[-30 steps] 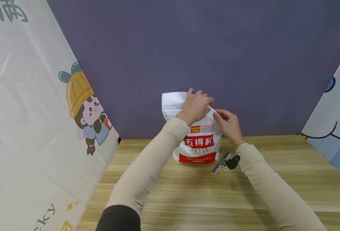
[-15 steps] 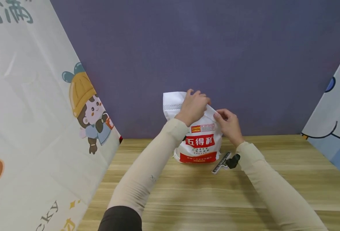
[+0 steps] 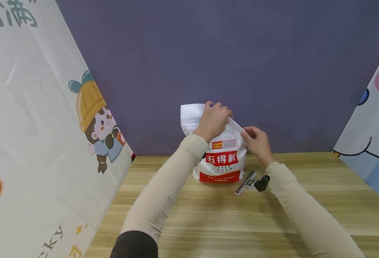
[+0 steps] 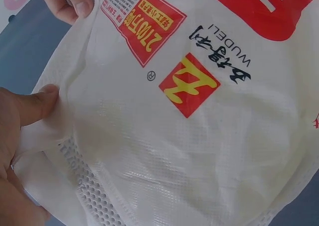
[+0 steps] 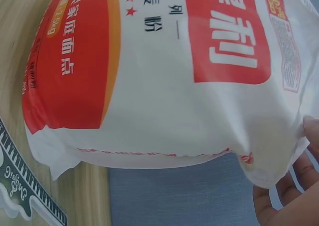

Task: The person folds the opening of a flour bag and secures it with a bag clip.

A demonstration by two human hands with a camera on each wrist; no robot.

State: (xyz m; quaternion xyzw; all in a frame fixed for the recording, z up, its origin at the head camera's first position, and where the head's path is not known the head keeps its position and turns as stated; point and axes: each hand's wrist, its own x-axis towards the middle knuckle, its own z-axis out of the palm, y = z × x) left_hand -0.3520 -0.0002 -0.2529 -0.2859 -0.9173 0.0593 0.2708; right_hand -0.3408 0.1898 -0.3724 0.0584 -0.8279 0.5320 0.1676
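Note:
A white flour bag (image 3: pixel 221 166) with red printed panels stands upright on the table. My left hand (image 3: pixel 212 121) grips its upper edge; in the left wrist view the thumb of that hand (image 4: pixel 35 109) presses the folded rim. With thumb and fingers my right hand (image 3: pixel 258 143) pinches the bag's upper right corner. The right wrist view has this hand (image 5: pixel 294 198) at the right edge, partly cut off, beside the bag's side seam. Between the hands the top edge runs slanting down to the right, while its left corner sticks up.
A flat clip-like piece (image 3: pixel 245 183) printed with piano keys lies on the wooden table (image 3: pixel 208 222), right of the bag. A dark blue-grey panel (image 3: pixel 228 53) rises close behind. Printed white sheets (image 3: pixel 31 107) stand at left and right.
My left hand has shifted slightly left along the bag's top, baring more of the folded edge. My right hand, still pinching the corner, has moved slightly down and right.

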